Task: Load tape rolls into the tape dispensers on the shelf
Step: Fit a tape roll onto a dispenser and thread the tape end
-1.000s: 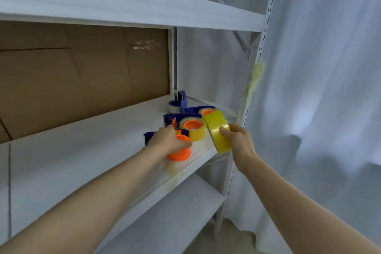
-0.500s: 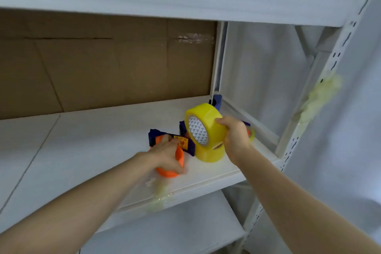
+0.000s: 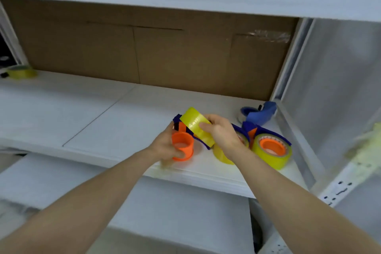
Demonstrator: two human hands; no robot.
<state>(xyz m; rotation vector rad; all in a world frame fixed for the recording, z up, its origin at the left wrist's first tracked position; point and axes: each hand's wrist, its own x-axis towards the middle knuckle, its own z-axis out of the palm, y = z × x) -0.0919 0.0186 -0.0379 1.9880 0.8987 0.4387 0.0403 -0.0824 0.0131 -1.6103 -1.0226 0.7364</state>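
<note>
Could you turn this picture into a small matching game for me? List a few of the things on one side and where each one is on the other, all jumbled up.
Things:
1. tilted yellow tape roll
2. orange hub
3. lone tape roll
4. all-blue dispenser

Places:
a. back right corner of the shelf
b. held by the left hand
c. far left end of the shelf
d. held by the right hand

Pairs: 1-d, 2-b, 3-c, 4-a.
</note>
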